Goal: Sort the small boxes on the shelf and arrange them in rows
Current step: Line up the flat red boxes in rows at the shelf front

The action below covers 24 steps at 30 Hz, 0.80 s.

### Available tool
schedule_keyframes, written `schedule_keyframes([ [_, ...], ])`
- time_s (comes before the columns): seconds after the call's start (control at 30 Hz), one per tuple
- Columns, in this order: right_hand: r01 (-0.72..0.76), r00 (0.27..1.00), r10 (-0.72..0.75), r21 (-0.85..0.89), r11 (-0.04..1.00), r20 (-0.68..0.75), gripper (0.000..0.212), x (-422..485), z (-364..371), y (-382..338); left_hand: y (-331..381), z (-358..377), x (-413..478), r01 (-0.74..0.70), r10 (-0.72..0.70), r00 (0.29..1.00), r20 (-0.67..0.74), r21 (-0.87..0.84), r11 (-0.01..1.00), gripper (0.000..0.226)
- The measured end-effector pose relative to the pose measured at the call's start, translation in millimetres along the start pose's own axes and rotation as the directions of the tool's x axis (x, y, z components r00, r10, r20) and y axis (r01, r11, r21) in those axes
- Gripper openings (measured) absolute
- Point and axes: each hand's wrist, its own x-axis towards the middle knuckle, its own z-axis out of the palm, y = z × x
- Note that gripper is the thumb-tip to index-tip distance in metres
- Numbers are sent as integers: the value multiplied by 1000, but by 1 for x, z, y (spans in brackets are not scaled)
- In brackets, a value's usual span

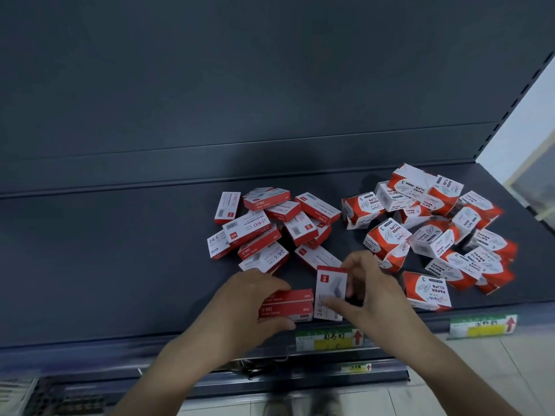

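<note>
Two heaps of small red-and-white boxes lie on the dark shelf (120, 265). The flat staple boxes (264, 226) are piled in the middle, and the cube-like paper clip boxes (435, 232) are piled to the right. My left hand (255, 301) grips two staple boxes (295, 304) lying side by side near the shelf's front edge. My right hand (369, 289) pinches another staple box (330, 291), held on end right beside those two.
The shelf's left half and its dark back panel (240, 100) carry no boxes. Price tags (329, 339) sit on the front rail, another tag (483, 325) further right. A lower shelf (75, 394) and the tiled floor show below. A pale wall stands at the right.
</note>
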Motion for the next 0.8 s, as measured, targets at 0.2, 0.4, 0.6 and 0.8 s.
schedule_keyframes([
  [0.2,318,941,-323,-68,946,-97,25,-1,-11,6,-16,-5,4,136,-72,899,-432,119,984,46],
  [0.4,146,988,-150,77,986,48,32,-7,-13,12,-10,-11,11,349,-253,892,-376,212,913,43],
  [0.6,238,969,-213,-240,941,127,29,-6,-16,15,-9,-9,17,429,-373,861,-346,100,898,39],
  [0.8,205,959,-170,-138,969,228,16,-4,-28,5,-18,-11,17,413,-475,838,-267,-258,873,39],
])
